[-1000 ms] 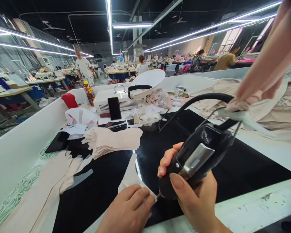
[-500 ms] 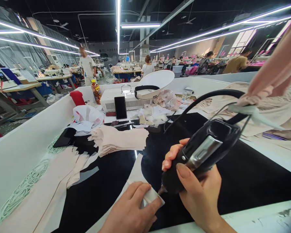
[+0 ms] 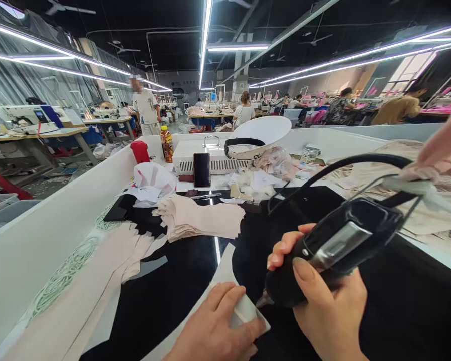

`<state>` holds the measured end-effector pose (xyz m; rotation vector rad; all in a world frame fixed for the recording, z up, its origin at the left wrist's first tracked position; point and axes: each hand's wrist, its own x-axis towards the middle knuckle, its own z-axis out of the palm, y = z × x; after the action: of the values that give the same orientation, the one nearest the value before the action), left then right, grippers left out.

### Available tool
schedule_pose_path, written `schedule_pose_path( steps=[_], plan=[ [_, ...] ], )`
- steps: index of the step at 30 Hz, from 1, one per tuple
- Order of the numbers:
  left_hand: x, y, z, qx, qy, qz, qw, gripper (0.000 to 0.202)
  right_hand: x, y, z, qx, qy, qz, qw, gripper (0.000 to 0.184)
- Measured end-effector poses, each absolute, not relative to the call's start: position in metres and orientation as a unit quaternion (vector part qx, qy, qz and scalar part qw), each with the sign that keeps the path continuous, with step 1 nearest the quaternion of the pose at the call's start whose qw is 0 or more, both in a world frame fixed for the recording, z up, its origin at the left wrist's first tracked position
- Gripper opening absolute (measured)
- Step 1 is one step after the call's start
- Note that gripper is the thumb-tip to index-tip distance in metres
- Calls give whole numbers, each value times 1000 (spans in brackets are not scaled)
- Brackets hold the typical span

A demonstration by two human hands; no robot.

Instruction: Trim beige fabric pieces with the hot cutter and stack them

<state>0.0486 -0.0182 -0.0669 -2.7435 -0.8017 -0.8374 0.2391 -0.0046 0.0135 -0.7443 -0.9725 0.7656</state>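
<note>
My left hand (image 3: 220, 326) presses a white curved cut piece (image 3: 225, 263) onto the black work surface (image 3: 154, 301). Its bent fingers grip the piece near the corner; whether this is fabric, card or layers of both I cannot tell. Wrapped in my right hand (image 3: 323, 301) is a black corded hand tool (image 3: 346, 240) with a metal plate on its side. The tool's narrow metal tip (image 3: 263, 301) points down, close to the right edge of the white piece; I cannot tell if they touch. A tied pale pink cloth strip (image 3: 432, 165) hangs at the tool's cord end.
Stacked pale pink cut pieces (image 3: 203, 215) lie ahead, with longer ones (image 3: 82, 291) at left. Behind stand a phone (image 3: 202, 170), a vented white box (image 3: 188, 153) and a bottle (image 3: 167, 145). A low white wall (image 3: 60, 240) borders the left. People work at machines beyond.
The view has shifted, so everything sits further right in the picture. Both hands keep their holds, and the tool's tip stays close to the white piece's edge.
</note>
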Motion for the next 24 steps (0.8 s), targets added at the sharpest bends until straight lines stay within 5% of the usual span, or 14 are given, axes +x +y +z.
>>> schedule_pose_path(
  steps=[24],
  plan=[
    [47, -46, -96, -901, -324, -260, 123, 35, 233, -14, 12, -319, -487, 375, 721, 28]
  ],
)
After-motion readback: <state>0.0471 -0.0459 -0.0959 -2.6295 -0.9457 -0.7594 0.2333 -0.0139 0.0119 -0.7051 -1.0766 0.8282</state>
